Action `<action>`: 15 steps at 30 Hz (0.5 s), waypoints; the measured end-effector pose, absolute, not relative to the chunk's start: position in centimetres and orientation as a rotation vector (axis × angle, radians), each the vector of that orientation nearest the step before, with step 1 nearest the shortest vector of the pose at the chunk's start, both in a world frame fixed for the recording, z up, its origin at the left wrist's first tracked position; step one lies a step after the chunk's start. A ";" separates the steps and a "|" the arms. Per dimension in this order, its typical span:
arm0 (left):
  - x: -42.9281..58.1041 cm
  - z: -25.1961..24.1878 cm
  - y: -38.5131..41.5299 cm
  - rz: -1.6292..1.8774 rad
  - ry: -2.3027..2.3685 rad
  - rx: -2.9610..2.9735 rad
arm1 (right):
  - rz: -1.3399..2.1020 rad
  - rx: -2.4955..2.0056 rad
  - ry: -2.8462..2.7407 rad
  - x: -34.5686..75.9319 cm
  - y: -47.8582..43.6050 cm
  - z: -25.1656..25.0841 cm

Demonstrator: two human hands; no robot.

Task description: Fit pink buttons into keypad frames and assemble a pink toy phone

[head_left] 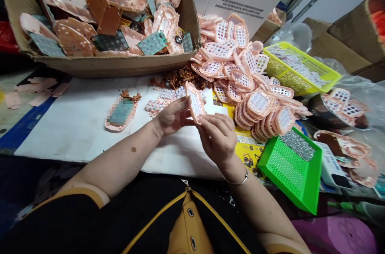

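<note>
Between both hands I hold a pink plastic cover with a white keypad in it, tilted above the white work surface. My left hand grips its left side with thumb and fingers. My right hand pinches its lower right edge. To the left lies a pink shell with its middle blurred out and brown antler-shaped parts at its top. Small white and pink key pieces lie just behind my left hand, and a heap of brown antler-shaped parts is behind them.
A cardboard box of pink shells and circuit boards stands at the back left. Pink covers are piled at the back right. A yellow basket, a green tray with small metal screws and a metal bowl stand right.
</note>
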State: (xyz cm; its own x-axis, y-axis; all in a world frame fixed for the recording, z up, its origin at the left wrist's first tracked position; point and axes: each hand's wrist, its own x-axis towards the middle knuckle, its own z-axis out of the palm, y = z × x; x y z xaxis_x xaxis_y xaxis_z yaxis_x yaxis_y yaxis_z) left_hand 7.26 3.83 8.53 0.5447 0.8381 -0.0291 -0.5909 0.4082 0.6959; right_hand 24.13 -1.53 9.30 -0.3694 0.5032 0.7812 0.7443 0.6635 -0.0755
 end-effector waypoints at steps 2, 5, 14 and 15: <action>7.3 8.9 3.8 0.924 0.444 0.696 | -0.452 -1.079 -2.026 25.5 -0.9 9.2; 7.2 9.3 3.8 0.947 0.522 0.665 | -0.603 -1.299 -2.041 28.4 0.1 8.6; 6.9 9.4 3.9 0.965 0.563 0.711 | -0.689 -1.676 -2.426 32.3 -0.7 6.3; 6.9 9.4 3.9 0.966 0.565 0.710 | -0.684 -1.688 -2.428 32.2 -0.6 6.4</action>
